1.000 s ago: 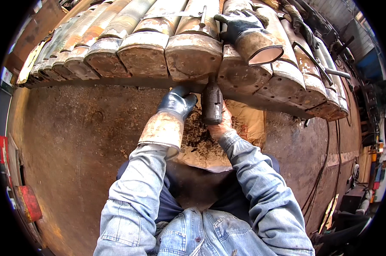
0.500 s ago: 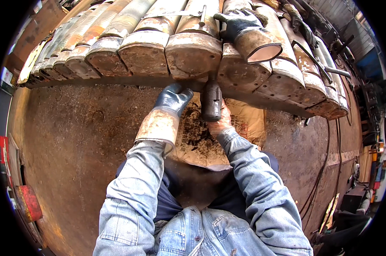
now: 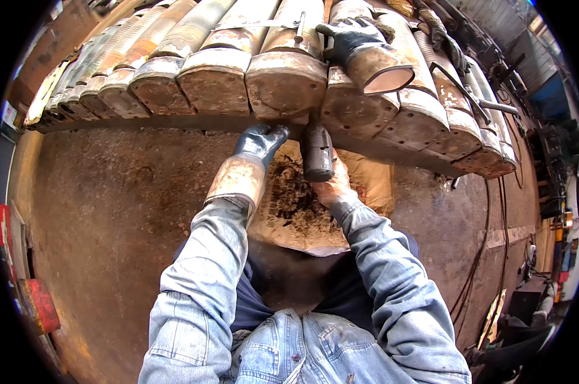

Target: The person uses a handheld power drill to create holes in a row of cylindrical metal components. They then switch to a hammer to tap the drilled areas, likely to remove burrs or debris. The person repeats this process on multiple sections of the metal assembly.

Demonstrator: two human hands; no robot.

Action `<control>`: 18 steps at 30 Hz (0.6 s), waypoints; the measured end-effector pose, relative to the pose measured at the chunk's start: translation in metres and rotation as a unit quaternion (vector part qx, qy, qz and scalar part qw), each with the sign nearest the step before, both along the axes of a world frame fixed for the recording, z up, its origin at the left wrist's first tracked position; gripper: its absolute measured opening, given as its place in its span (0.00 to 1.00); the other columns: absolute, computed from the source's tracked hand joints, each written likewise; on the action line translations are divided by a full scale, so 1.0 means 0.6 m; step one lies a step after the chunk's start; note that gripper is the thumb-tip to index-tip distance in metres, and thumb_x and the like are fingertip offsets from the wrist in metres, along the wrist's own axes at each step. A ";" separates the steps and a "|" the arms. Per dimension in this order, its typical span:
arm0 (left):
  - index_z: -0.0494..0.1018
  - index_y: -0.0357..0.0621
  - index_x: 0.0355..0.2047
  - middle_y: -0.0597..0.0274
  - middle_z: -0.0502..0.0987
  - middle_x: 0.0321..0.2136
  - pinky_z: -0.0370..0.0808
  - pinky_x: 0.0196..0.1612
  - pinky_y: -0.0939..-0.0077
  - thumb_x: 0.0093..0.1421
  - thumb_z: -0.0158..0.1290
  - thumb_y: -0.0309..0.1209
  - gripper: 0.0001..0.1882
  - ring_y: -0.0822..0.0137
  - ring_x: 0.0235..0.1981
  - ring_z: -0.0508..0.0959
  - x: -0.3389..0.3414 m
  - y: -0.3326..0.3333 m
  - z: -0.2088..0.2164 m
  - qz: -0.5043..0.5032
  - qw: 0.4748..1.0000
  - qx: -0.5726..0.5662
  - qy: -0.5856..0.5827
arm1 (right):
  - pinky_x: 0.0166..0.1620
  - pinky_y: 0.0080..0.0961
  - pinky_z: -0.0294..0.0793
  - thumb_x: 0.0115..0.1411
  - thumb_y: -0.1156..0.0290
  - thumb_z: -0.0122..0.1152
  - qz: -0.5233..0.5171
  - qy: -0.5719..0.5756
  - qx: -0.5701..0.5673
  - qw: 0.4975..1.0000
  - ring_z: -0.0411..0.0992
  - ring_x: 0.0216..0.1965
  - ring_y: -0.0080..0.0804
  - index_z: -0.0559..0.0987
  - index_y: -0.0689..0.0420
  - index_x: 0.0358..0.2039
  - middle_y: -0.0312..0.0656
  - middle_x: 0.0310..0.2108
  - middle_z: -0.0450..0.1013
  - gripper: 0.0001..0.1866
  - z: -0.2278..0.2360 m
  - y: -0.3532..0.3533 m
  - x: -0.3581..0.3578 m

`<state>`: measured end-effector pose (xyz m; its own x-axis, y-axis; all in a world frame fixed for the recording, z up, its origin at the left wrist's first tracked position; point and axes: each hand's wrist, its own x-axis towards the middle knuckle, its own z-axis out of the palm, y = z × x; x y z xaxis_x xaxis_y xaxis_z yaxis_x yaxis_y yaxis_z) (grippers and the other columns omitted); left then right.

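My right hand (image 3: 336, 185), bare, is wrapped around the lower side of a dark cylindrical metal tool (image 3: 317, 153), which hides most of its fingers. The tool stands nearly upright, its narrow upper end at the lower edge of a rusty metal end block (image 3: 284, 86). To the left, my left hand (image 3: 259, 144) wears a dark-coated work glove with a stained tan cuff. Its fingers are curled, close under the same block; what they hold, if anything, is hidden. Beneath both hands lies a tan paper sack (image 3: 302, 233) strewn with dark debris.
A row of worn metal cylinders (image 3: 174, 32) with rusty end blocks spans the far side. On it lie an empty glove (image 3: 369, 57), a small metal T-shaped piece (image 3: 300, 29) and a hammer-like tool (image 3: 488, 105). Black cables (image 3: 478, 256) hang at the right.
My left hand has moved slightly up, nearer the block, its fingers more curled. The view has shifted a little; my right hand keeps its hold on the tool.
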<state>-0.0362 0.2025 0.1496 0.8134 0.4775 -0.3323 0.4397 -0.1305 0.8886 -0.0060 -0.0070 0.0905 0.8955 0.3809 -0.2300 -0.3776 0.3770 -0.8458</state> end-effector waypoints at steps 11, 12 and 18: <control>0.76 0.38 0.47 0.53 0.83 0.41 0.80 0.50 0.50 0.67 0.60 0.38 0.16 0.54 0.48 0.82 0.012 -0.064 0.046 0.089 0.899 -0.427 -0.045 | 0.57 0.33 0.72 0.66 0.73 0.58 0.126 -0.297 -0.141 0.936 0.69 0.52 0.37 0.68 0.57 0.62 0.43 0.54 0.70 0.24 -0.002 -0.016 -0.022; 0.76 0.36 0.48 0.51 0.83 0.42 0.79 0.52 0.47 0.68 0.58 0.38 0.17 0.52 0.49 0.82 0.013 -0.073 0.051 0.100 0.884 -0.454 -0.052 | 0.58 0.33 0.71 0.65 0.74 0.59 0.133 -0.344 -0.174 0.913 0.68 0.54 0.38 0.67 0.57 0.63 0.44 0.55 0.68 0.25 0.008 -0.013 -0.024; 0.75 0.29 0.49 0.40 0.82 0.44 0.80 0.54 0.42 0.68 0.53 0.36 0.19 0.42 0.48 0.82 0.009 -0.087 0.068 0.055 0.796 -0.600 -0.048 | 0.67 0.35 0.63 0.59 0.76 0.65 0.148 -0.512 -0.246 0.810 0.61 0.64 0.43 0.63 0.57 0.67 0.47 0.63 0.62 0.36 0.067 -0.042 -0.054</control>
<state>-0.0308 0.1504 0.1905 0.8380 -0.0675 -0.5415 0.3121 0.8733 0.3741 -0.0386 -0.0320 0.1307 0.5990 0.7016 0.3860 0.6042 -0.0796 -0.7929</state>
